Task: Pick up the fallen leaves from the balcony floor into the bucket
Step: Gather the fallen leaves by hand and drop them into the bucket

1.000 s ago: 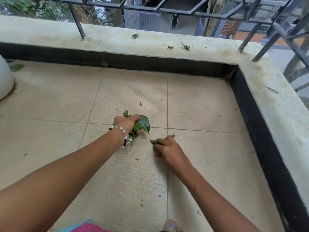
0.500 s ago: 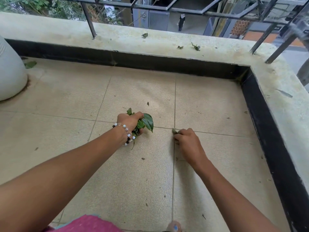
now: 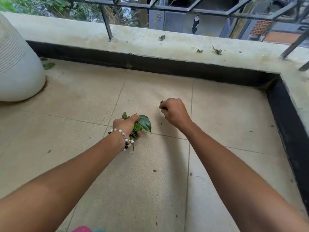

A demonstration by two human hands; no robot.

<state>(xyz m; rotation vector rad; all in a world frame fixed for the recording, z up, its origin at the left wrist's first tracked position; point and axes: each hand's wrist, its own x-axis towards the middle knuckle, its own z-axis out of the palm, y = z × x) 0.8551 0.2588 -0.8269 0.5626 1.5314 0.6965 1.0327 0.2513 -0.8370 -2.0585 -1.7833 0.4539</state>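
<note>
left hand (image 3: 127, 125), beaded bracelet (image 3: 124, 138) at the wrist, clenched round a crumpled bunch of glossy green leaves (image 3: 144, 125) low over the floor. right hand (image 3: 173, 111) curled, pinching a small dark scrap (image 3: 161, 102), too tiny to identify. beyond, matte beige textured tiles (image 3: 83, 101), ribbed white rounded pot (image 3: 16, 67), one flat leaf (image 3: 48, 65) beside it, rough concrete ledge (image 3: 142, 42) with shrivelled bits.

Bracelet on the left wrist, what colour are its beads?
Mostly white beads, a few dark ones; head view.
</note>
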